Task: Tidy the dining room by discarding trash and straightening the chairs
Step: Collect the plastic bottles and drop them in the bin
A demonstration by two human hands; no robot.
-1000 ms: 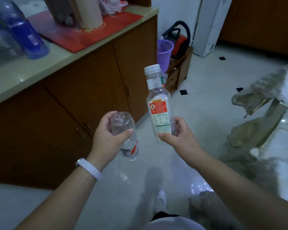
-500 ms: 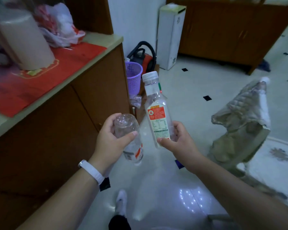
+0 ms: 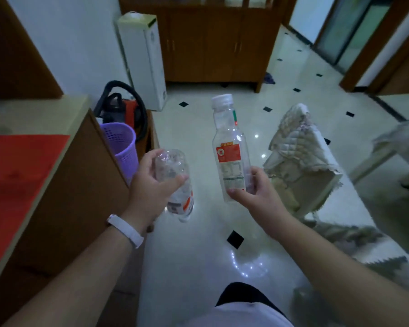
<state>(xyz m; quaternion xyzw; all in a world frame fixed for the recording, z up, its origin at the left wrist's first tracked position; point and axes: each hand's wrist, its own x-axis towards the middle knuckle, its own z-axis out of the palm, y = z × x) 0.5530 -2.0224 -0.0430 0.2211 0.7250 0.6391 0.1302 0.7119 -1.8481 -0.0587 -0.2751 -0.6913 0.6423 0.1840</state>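
1. Head view showed a covered chair (image 3: 300, 159) standing out on the floor at our right; straightening, we judged, was not yet done.
2. We saw the purple basket (image 3: 123, 147) beside the cabinet (image 3: 80, 185), ahead-left.
3. Our right hand (image 3: 257, 197) gripped the tall bottle (image 3: 230, 149) upright by its base.
4. Our left hand (image 3: 151, 187) wrapped the small bottle (image 3: 175, 182), cap down; both awaited discarding.

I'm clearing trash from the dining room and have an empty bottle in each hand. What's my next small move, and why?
Probably step toward the purple basket beside the cabinet and drop in the upside-down bottle your left hand grips; it's the nearer one. Your right hand holds the tall capped bottle upright, to follow.
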